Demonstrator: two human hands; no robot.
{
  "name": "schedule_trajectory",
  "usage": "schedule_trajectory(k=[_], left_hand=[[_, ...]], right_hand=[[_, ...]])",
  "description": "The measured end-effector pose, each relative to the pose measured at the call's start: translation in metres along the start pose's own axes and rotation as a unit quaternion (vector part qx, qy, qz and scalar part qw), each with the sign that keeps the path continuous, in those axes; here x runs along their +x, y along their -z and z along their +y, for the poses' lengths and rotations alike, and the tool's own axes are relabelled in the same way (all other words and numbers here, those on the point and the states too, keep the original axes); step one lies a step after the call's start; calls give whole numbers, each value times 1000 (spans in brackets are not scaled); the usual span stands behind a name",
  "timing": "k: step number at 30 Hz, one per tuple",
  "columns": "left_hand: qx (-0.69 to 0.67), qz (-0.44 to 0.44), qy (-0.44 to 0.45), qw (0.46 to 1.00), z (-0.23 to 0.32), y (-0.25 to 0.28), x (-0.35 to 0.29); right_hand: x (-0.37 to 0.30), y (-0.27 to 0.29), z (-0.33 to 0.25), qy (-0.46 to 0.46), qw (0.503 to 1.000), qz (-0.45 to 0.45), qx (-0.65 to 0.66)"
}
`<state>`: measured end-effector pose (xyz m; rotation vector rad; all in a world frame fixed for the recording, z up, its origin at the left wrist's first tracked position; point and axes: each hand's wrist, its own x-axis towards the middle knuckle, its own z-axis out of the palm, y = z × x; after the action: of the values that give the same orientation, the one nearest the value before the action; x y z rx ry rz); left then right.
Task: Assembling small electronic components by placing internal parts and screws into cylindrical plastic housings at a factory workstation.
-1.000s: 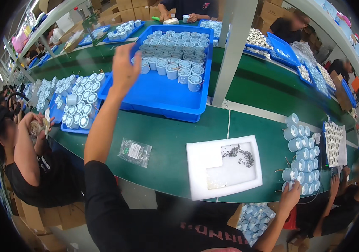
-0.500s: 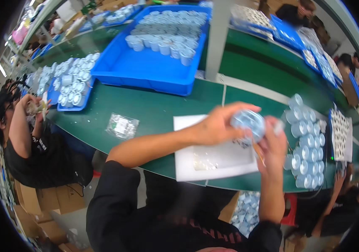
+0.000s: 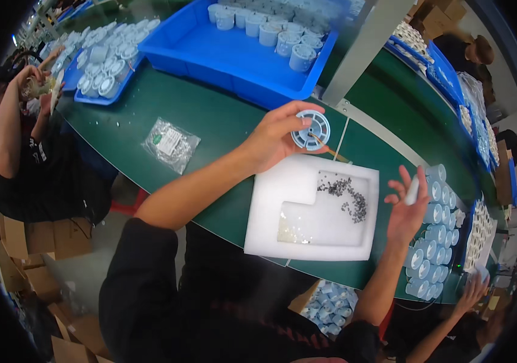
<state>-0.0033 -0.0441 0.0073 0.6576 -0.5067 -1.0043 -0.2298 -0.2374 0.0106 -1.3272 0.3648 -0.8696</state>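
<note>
My left hand [image 3: 279,134] grips a light blue round plastic housing [image 3: 311,129] by its edge, above the far edge of the white foam tray. The slotted round face of the housing is turned toward me, and a thin brownish wire trails from its middle. Right of the tray, my right hand [image 3: 408,202] is raised with fingers apart and nothing gripped. What looks like a white finger cover [image 3: 412,190] sits on one of its fingers. The foam tray [image 3: 263,225] has one recess with small black pieces [image 3: 355,199] and another with tiny pale pieces [image 3: 294,230].
Beyond my left hand stands a big blue bin [image 3: 234,82] partly filled with blue housings. Rows of light blue cups [image 3: 434,242] stand right of my right hand. A clear plastic bag [image 3: 172,145] lies on the green table [image 3: 119,136]. Co-workers sit on both sides.
My hands have parted. The left has carried the housing toward the blue bin; the right has let go and moved toward the cups. The whole view has shifted.
</note>
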Motion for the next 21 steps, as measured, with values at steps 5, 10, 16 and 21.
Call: schedule_trajectory(k=[5,10,16,21], left_hand=[[60,94,15,994,-6,-2,2],[222,43,-31,974,-4,0,-3],[249,-36,-7,968,-2,6,-1],[196,-27,14,980,-12,17,3]], right_hand=[[-2,15,13,50,990,-4,-134],[-2,-5,7,15,986,83,-144],[-8,-4,10,28,979,85,-182],[-9,-4,6,48,990,34,-131]])
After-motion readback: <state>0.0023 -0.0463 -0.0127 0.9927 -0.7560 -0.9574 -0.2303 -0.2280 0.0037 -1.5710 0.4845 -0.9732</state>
